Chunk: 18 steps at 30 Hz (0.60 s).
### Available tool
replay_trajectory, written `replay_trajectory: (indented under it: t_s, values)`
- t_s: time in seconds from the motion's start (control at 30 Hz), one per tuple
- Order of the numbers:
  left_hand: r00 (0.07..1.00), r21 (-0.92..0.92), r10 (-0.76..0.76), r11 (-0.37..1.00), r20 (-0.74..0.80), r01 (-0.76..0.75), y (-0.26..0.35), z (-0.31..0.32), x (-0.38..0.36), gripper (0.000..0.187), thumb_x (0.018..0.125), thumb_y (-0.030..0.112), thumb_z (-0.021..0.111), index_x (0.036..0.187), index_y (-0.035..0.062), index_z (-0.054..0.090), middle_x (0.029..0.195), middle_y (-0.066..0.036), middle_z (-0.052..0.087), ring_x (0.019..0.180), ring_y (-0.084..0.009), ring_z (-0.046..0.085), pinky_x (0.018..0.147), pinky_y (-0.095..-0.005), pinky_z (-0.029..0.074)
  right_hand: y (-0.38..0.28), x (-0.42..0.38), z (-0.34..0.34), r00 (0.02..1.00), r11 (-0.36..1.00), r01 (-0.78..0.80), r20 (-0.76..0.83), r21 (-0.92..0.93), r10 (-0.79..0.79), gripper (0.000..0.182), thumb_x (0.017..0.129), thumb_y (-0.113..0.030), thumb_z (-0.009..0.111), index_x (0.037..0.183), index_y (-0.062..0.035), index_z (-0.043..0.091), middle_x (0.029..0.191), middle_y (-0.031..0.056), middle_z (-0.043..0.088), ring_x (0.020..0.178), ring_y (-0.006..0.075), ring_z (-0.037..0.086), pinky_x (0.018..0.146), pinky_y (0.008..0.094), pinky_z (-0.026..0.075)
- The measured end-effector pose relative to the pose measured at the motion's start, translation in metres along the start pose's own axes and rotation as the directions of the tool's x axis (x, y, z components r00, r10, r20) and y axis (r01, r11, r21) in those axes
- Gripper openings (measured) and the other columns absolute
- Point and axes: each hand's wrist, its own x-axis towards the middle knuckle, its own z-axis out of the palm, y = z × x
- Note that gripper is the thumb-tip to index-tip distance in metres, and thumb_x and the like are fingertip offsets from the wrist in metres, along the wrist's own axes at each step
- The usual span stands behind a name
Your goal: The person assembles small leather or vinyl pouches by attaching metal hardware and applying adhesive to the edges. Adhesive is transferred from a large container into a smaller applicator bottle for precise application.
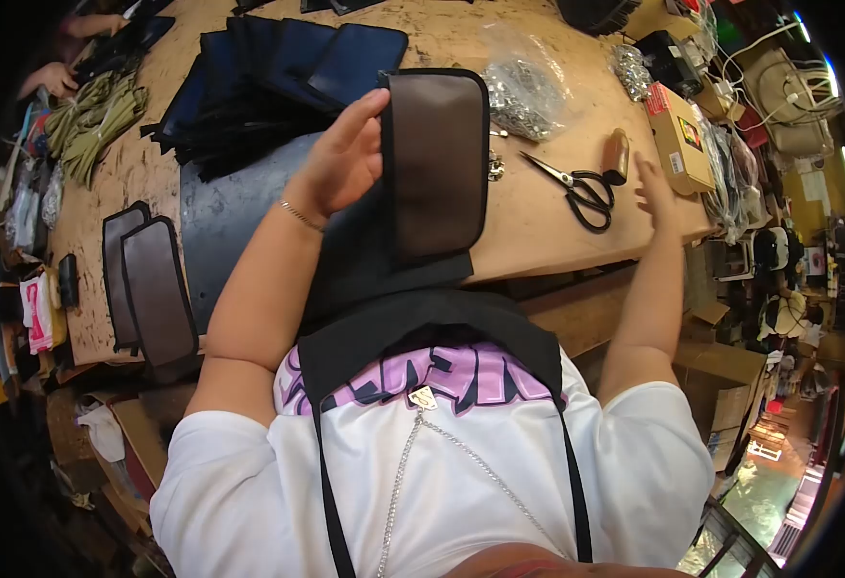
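My left hand (347, 156) grips the left edge of a brown panel with black binding (437, 164), held up over a dark sheet (234, 217) on the table. My right hand (655, 193) is empty, its fingers apart, beside a boxed item and a brown-handled tool (616, 157). Black-handled scissors (576, 188) lie between the panel and my right hand, blades slightly apart. Two similar brown panels (159, 289) overlap at the table's left front. Behind my left hand is a fanned stack of dark blue panels (278, 72).
A plastic bag of small metal parts (526, 96) lies behind the scissors. A cardboard box (679, 140) stands at the right edge. Bundled khaki strips (95, 130) lie at left, near another person's hands (56, 80).
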Motion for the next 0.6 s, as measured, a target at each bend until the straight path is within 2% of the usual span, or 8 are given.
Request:
replay_trajectory:
  t_s: [0.1, 0.13, 0.23, 0.27, 0.3, 0.37, 0.43, 0.6]
  values:
    - [0.995, 0.115, 0.092, 0.989, -0.03, -0.088, 0.013, 0.019, -0.019, 0.056, 0.104, 0.043, 0.044, 0.146, 0.0067, 0.044, 0.141, -0.009, 0.056, 0.129, -0.0192, 0.054, 0.105, -0.0354, 0.045, 0.041, 0.056, 0.051, 0.973, 0.985, 0.151, -0.161, -0.078, -0.162, 0.098, 0.08, -0.071, 0.065, 0.146, -0.0003, 0.045, 0.136, 0.0237, 0.058, 0.118, 0.0372, 0.06, 0.096, 0.0439, 0.049]
    - [0.991, 0.131, 0.132, 0.983, -0.031, -0.127, 0.018, 0.028, -0.027, 0.054, 0.103, 0.04, 0.046, 0.146, 0.0072, 0.043, 0.14, -0.008, 0.057, 0.128, -0.018, 0.055, 0.104, -0.0341, 0.045, 0.029, 0.04, 0.057, 0.935, 0.969, 0.218, -0.258, -0.121, -0.243, 0.092, 0.08, -0.065, 0.069, 0.14, 0.0035, 0.051, 0.128, 0.027, 0.062, 0.115, 0.0376, 0.063, 0.096, 0.0413, 0.049]
    - [0.979, 0.224, 0.201, 0.957, -0.041, -0.187, 0.028, 0.047, -0.049, 0.058, 0.102, 0.037, 0.049, 0.149, 0.0061, 0.036, 0.143, -0.007, 0.053, 0.13, -0.0166, 0.053, 0.105, -0.0323, 0.045, 0.032, 0.051, 0.061, 0.967, 0.978, 0.206, -0.161, 0.036, -0.197, 0.087, 0.08, -0.061, 0.069, 0.134, 0.0049, 0.055, 0.123, 0.0275, 0.065, 0.11, 0.0385, 0.065, 0.097, 0.0413, 0.048]
    - [0.974, 0.25, 0.22, 0.947, -0.054, -0.2, 0.029, 0.049, -0.055, 0.06, 0.101, 0.037, 0.05, 0.15, 0.0056, 0.035, 0.143, -0.008, 0.052, 0.13, -0.0167, 0.053, 0.105, -0.0322, 0.044, 0.032, 0.051, 0.064, 0.953, 0.976, 0.215, -0.228, 0.042, -0.2, 0.074, 0.084, -0.054, 0.07, 0.13, 0.0031, 0.059, 0.114, 0.0208, 0.069, 0.104, 0.0343, 0.067, 0.09, 0.0395, 0.052]
    - [0.968, 0.274, 0.24, 0.938, -0.069, -0.213, 0.029, 0.051, -0.061, 0.061, 0.101, 0.037, 0.051, 0.15, 0.0051, 0.035, 0.143, -0.008, 0.052, 0.13, -0.0168, 0.053, 0.105, -0.0321, 0.044, 0.033, 0.049, 0.063, 0.967, 0.953, 0.196, -0.205, 0.232, -0.149, 0.068, 0.086, -0.049, 0.07, 0.13, 0.0014, 0.059, 0.113, 0.0183, 0.069, 0.101, 0.0321, 0.068, 0.086, 0.038, 0.053]
    - [0.97, 0.279, 0.222, 0.942, -0.096, -0.188, 0.03, 0.05, -0.07, 0.063, 0.099, 0.034, 0.052, 0.151, 0.0036, 0.033, 0.143, -0.008, 0.051, 0.13, -0.0165, 0.053, 0.106, -0.0319, 0.044, 0.029, 0.043, 0.059, 0.989, 0.806, 0.136, -0.126, 0.576, -0.077, 0.058, 0.089, -0.039, 0.07, 0.131, -0.0018, 0.058, 0.112, 0.0133, 0.069, 0.097, 0.0277, 0.069, 0.079, 0.0348, 0.056]
    - [0.974, 0.269, 0.208, 0.947, -0.094, -0.177, 0.029, 0.051, -0.078, 0.063, 0.098, 0.032, 0.053, 0.151, 0.0034, 0.033, 0.143, -0.008, 0.051, 0.13, -0.0164, 0.053, 0.107, -0.032, 0.044, -0.01, -0.019, 0.042, 0.946, 0.513, 0.304, -0.19, 0.803, -0.263, 0.052, 0.093, -0.026, 0.068, 0.135, -0.0014, 0.052, 0.105, 0.0108, 0.065, 0.088, 0.0208, 0.068, 0.071, 0.0284, 0.057]
    - [0.984, 0.206, 0.169, 0.966, -0.051, -0.155, 0.022, 0.058, -0.079, 0.063, 0.097, 0.027, 0.053, 0.15, 0.0019, 0.033, 0.143, -0.01, 0.051, 0.13, -0.0173, 0.052, 0.107, -0.0329, 0.043, -0.074, -0.11, 0.002, 0.759, 0.14, 0.341, -0.184, 0.93, -0.625, 0.05, 0.092, -0.01, 0.069, 0.138, -0.0032, 0.051, 0.121, 0.0125, 0.063, 0.095, 0.0245, 0.068, 0.079, 0.0323, 0.06]
